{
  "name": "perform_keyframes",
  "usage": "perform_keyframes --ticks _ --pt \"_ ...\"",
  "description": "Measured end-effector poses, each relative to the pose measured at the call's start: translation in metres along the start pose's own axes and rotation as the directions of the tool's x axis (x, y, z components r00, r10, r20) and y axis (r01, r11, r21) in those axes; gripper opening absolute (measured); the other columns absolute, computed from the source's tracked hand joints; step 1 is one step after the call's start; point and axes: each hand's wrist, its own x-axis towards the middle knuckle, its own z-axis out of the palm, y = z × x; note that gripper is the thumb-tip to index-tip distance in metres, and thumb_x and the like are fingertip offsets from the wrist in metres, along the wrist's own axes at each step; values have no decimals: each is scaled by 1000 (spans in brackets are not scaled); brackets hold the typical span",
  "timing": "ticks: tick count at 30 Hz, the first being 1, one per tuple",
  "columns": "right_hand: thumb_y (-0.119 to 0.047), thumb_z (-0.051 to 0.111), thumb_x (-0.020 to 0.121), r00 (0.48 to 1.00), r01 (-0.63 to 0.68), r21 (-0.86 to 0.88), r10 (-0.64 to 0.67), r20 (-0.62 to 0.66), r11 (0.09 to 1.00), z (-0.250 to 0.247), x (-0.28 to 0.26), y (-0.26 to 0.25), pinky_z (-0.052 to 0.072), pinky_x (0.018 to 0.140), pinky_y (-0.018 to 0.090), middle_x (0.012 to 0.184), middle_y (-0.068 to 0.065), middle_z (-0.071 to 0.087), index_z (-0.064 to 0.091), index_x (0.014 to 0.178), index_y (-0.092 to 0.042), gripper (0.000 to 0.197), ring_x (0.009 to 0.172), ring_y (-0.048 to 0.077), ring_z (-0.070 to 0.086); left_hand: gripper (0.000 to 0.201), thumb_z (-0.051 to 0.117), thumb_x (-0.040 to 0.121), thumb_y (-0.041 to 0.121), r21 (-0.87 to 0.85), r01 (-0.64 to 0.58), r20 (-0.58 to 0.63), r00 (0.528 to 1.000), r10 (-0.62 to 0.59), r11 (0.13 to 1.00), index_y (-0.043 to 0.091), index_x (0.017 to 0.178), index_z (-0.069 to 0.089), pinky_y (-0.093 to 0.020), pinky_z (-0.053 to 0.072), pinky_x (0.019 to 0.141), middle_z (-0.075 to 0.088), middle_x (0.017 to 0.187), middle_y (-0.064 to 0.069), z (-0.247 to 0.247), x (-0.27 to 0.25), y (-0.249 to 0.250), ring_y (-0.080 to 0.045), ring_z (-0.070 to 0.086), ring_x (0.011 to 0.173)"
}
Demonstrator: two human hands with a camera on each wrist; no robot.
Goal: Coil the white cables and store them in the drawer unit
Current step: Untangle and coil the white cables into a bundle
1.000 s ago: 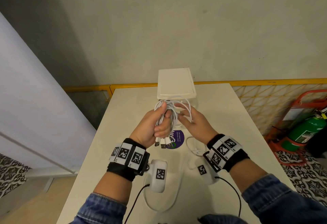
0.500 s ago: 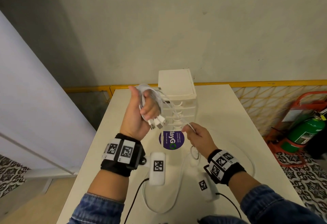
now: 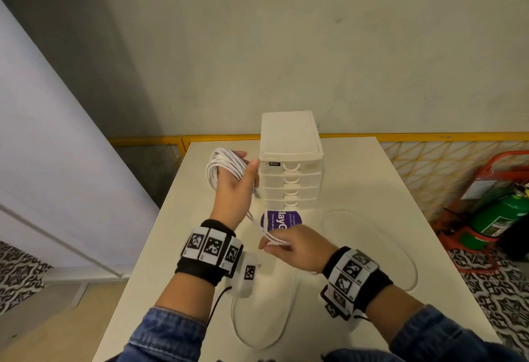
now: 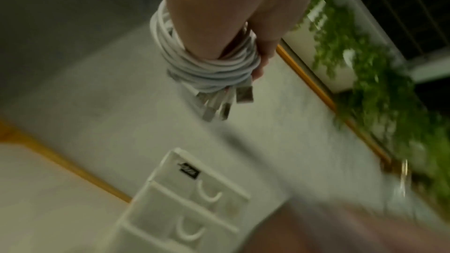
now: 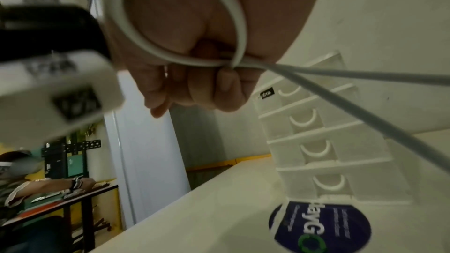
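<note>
Cream counter (image 3: 357, 190), grey wall behind — left hand (image 3: 234, 190) clenched on coiled white cables (image 3: 226, 165); slack strand (image 3: 259, 225) runs down-right to right hand (image 3: 294, 248) fingers (image 5: 224, 91) pinching it, just before closed white plastic drawer unit (image 3: 290, 161).

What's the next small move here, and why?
Probably wrap another turn: the left hand grips the coil, while the right hand pinches loose cable still trailing across the table. The drawer unit looks closed.

head view downward, wrist views close, sharing drawer unit (image 3: 290, 173)
</note>
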Motion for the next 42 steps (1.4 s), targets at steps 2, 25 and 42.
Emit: perform_keyframes --ticks 2,25,42 --pt "-35 52 88 996 39 42 -36 -76 998 -11 0 -5 52 78 28 90 -1 73 65 98 -32 17 81 15 67 19 56 91 23 207 -44 136 991 16 977 16 104 44 -26 48 59 53 68 -2 -2 -3 -12 -10 52 57" --pt "-35 65 82 830 -381 -148 267 -490 913 -78 -23 74 33 98 44 88 -1 70 65 84 -19 16 90 21 61 24 65 84 29 259 181 91 973 -211 949 9 82 52 -25 37 42 48 57 -5 -27 2 18 -16 41 44" --pt "-24 41 97 922 -38 71 62 -382 997 -49 8 7 46 75 26 81 -6 66 57 114 -25 23 79 5 62 19 65 86 19 163 291 345 878 -331 943 6 81 51 -20 25 38 35 49 -2 -2 -10 37 -12 29 38"
